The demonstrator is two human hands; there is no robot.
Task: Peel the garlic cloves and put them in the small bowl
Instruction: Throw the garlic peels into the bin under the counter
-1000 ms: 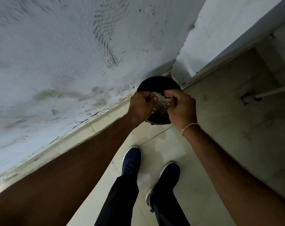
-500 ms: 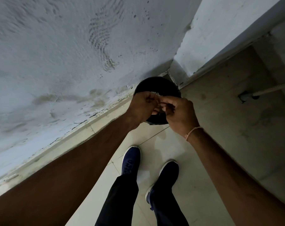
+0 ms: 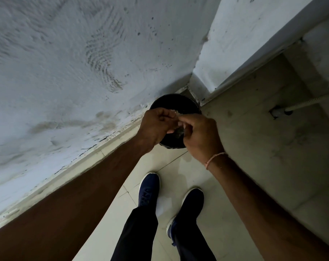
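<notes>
Head view, looking down: the left hand (image 3: 157, 125) and right hand (image 3: 199, 133) meet above a round black container (image 3: 176, 104) on the floor. Both sets of fingers are curled inward, pinching a small pale, papery thing between them, most likely a garlic clove (image 3: 179, 127) with its skin (too small and dim to be sure). A translucent flake (image 3: 174, 111) sticks up just beyond the left fingertips.

The risk, as I judge it, is a slip: the clove is tiny and the skin slick, so a hard tug could pop it out of the pinch and drop it into the dark container below the fingers, or onto the floor tiles (image 3: 178, 172). Loose skin may also cling to the fingers.

No small bowl shows anywhere. Below the wrists stand two dark blue shoes (image 3: 148, 189). Left of the fingers rises a stained wall (image 3: 65, 72); far right of them runs a corrugated hose (image 3: 310, 102). The hands hide the clove itself.
</notes>
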